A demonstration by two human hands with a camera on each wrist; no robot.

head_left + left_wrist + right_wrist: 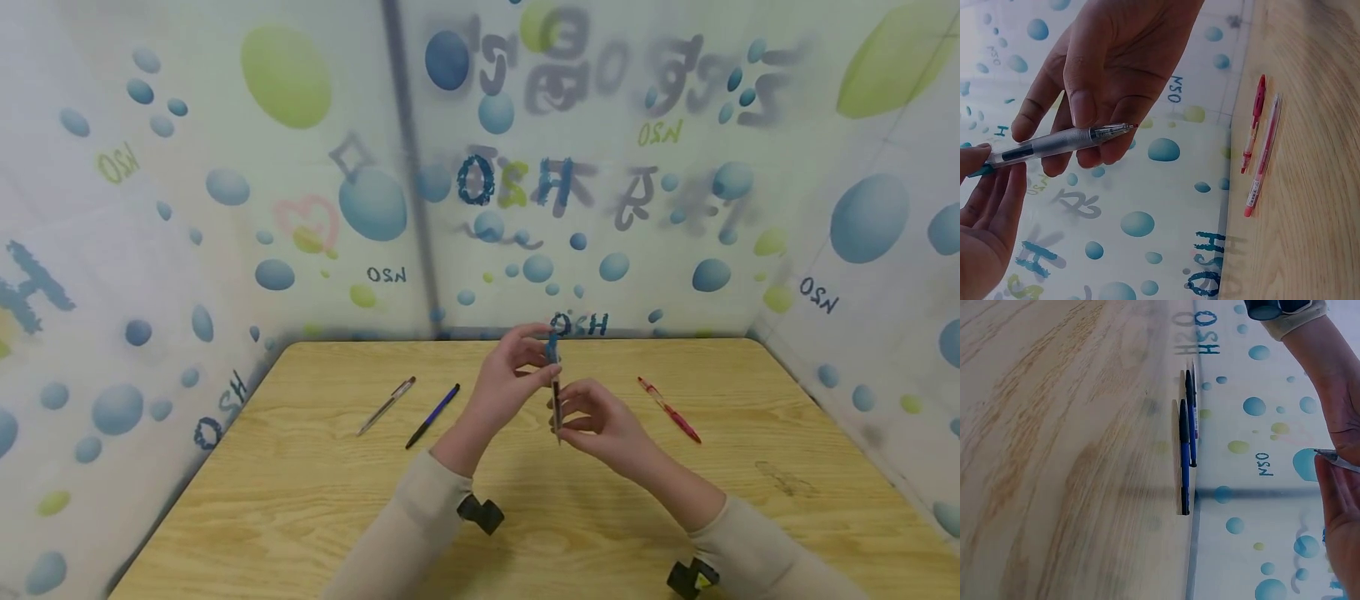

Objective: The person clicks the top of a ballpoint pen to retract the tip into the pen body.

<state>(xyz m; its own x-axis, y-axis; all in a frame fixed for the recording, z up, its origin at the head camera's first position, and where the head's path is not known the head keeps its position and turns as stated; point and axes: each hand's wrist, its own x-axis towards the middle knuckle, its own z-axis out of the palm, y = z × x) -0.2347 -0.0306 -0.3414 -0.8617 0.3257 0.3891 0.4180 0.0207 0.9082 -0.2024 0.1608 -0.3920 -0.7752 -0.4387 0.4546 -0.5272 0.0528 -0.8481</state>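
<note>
A clear-barrelled pen with a teal end [556,392] is held upright above the table between both hands. My left hand [513,371] pinches its teal upper end with thumb and fingers. Lower down, my right hand [611,429] has thumb and fingers at the part near the tip. The left wrist view shows the pen's grey grip [1063,144] and metal tip; the right thumb and fingers meet there. In the right wrist view only the tip end [1335,457] shows, at the right edge.
On the wooden table [300,517] lie a clear pen [386,407] and a blue-and-black pen [432,417] at left. A red pen [670,410] lies at right; the left wrist view shows a pink clear pen [1264,156] beside it. Patterned walls [600,233] enclose three sides.
</note>
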